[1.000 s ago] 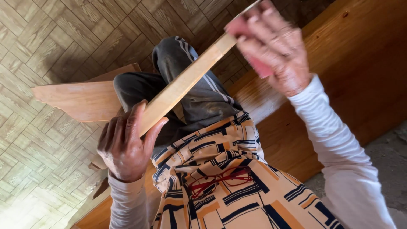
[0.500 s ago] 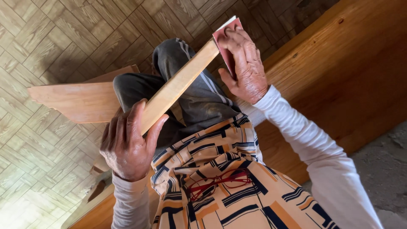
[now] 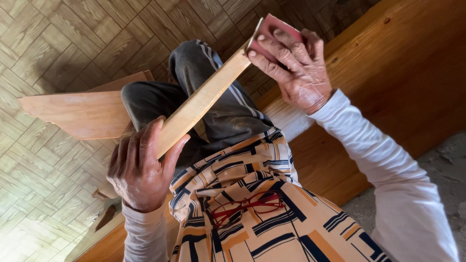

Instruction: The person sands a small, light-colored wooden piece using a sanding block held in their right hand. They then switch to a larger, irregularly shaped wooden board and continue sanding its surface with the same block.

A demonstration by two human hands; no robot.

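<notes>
You wore white sleeves [image 3: 383,170], a cream shirt [image 3: 252,213] patterned in navy and orange, dark striped trousers [image 3: 213,92], and red glasses [image 3: 245,204] hung at your chest.

Wooden strip's [image 3: 201,102] near end (probably) hidden inside left grip [image 3: 138,170].

I am seeing the wooden strip [image 3: 204,99] running slantwise across my lap, my left hand [image 3: 138,167] gripping its near end and my right hand [image 3: 296,65] pressing the sanding block [image 3: 269,36] on its far end. A board [image 3: 73,114] is lying left of my knees on the floor [image 3: 58,43], and the bench [image 3: 398,82] is sitting under me to the right.
</notes>
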